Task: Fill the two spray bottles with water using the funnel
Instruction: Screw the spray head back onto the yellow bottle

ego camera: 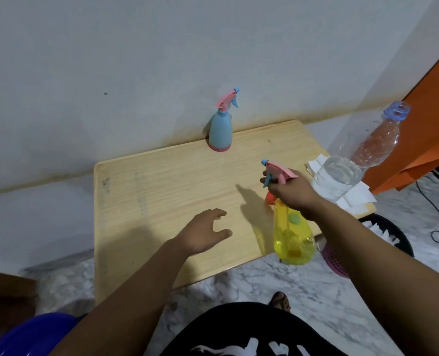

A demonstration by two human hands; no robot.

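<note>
Yellow spray bottle (293, 233) held by right hand (290, 192) at worktop (162, 191) near edge, fingers curled round pink sprayer head (280, 172). Left hand (205, 233) hovering, fingers spread. Body best steadied before head is unscrewed. Blue spray bottle (220, 132) capped by wall.

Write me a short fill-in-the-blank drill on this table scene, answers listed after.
1. The right hand grips the spray head of the ____ spray bottle.
2. The blue spray bottle stands next to the ____.
3. The left hand holds ____.
4. The clear water bottle stands on white ____.

Answers: yellow; wall; nothing; paper
</note>
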